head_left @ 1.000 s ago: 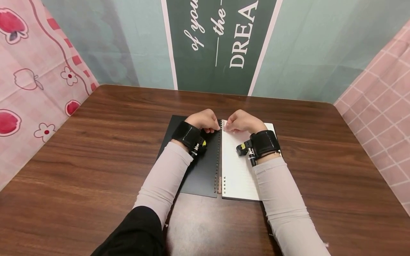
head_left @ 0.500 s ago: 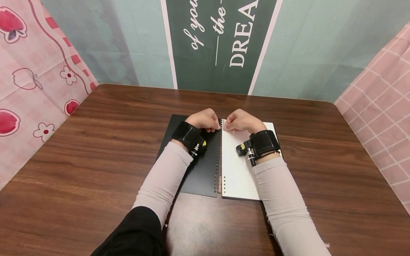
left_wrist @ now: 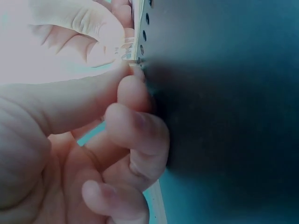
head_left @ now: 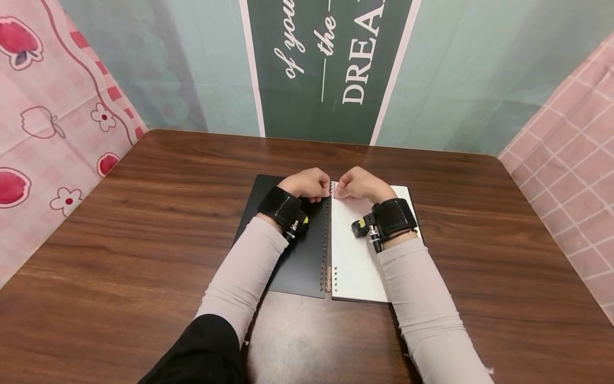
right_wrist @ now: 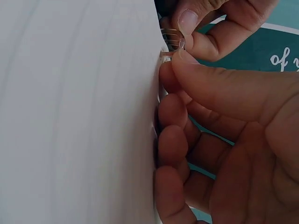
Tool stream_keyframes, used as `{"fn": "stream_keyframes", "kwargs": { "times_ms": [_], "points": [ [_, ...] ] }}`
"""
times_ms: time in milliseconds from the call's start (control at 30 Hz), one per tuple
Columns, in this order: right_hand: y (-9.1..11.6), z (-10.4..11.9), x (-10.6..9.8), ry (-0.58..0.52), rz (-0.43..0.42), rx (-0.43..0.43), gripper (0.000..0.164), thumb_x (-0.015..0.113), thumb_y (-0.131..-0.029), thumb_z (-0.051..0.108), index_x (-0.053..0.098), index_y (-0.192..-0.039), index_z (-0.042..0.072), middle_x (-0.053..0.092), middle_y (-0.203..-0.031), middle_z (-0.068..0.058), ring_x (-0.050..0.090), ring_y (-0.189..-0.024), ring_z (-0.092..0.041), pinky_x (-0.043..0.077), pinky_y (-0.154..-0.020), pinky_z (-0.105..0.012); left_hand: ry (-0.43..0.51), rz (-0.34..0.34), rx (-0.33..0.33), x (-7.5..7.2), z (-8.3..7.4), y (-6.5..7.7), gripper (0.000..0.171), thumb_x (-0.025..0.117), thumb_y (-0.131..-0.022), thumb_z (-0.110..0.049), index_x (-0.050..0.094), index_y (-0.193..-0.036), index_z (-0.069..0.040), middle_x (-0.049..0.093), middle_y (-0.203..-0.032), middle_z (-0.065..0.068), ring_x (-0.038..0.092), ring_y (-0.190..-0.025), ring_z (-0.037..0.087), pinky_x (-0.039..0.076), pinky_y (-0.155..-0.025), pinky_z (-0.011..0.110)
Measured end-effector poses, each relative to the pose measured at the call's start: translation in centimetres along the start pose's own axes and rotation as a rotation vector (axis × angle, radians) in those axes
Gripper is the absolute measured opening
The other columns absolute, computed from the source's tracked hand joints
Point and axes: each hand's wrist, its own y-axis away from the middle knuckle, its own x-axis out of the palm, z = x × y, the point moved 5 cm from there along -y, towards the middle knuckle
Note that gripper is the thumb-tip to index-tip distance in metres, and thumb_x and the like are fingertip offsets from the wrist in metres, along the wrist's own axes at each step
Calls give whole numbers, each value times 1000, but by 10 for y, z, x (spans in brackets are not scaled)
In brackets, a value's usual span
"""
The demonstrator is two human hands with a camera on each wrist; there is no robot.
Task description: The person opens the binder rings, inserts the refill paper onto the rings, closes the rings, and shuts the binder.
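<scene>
A loose-leaf notebook lies open on the table, its black cover point(head_left: 299, 266) to the left and its white lined pages point(head_left: 360, 261) to the right. Clear binding rings point(right_wrist: 170, 42) join the two halves at the far end of the spine. My left hand point(head_left: 308, 184) pinches the rings from the cover side, thumb and index finger together. From the page side, my right hand point(head_left: 362, 184) pinches them just across the spine, its other fingers curled along the page edge. The fingertips partly hide the rings. Another clear ring strip point(head_left: 329, 280) shows at the near end.
The brown wooden table point(head_left: 144, 240) extends around the notebook. A teal and green printed backdrop point(head_left: 316, 117) stands behind its far edge, with pink patterned cloth point(head_left: 67, 133) at the left and pink checked cloth point(head_left: 575, 176) at the right.
The head view has tilted very slightly. Both hands keep their pinch at the far end of the spine, with only small finger shifts; the notebook stays put.
</scene>
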Motion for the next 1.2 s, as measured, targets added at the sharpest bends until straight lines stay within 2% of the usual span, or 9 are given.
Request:
{"fn": "stream_keyframes", "kwargs": {
  "times_ms": [200,467,600,900,1200],
  "points": [
    [0,0,2,-7,6,-18,9,66,-92,5,67,-87,-2,52,-69,3,44,-64,-12,37,-60,-25,-16,2,7,2,1,0,25,55,-98,-5,52,-74,-11,52,-64,0,48,-55,11,40,-57,23],
    [2,-1,1,-15,11,10,11,65,-93,7,69,-89,-2,53,-69,2,45,-64,-12,39,-62,-25,16,-1,10,2,3,2,20,56,-98,-8,56,-78,-9,52,-65,0,48,-56,10,41,-58,24],
    [4,0,1,-11,31,27,14,62,-95,9,69,-92,-2,56,-71,2,48,-64,-12,38,-60,-24,21,39,-4,1,2,8,17,56,-100,-14,61,-86,-5,54,-69,1,51,-58,11,39,-56,23],
    [8,2,0,-9,57,29,17,60,-96,11,70,-95,-3,64,-75,-2,58,-70,-15,47,-68,-27,-85,161,-44,-6,-2,23,26,54,-102,-29,65,-109,-6,67,-85,5,62,-73,16,45,-62,27],
    [14,7,-5,-6,74,26,24,56,-98,15,69,-99,-5,63,-77,-6,59,-73,-19,48,-69,-28,-124,187,-44,-10,-12,30,28,51,-103,-29,64,-112,-6,67,-90,6,65,-78,19,45,-62,27]
  ]
}}
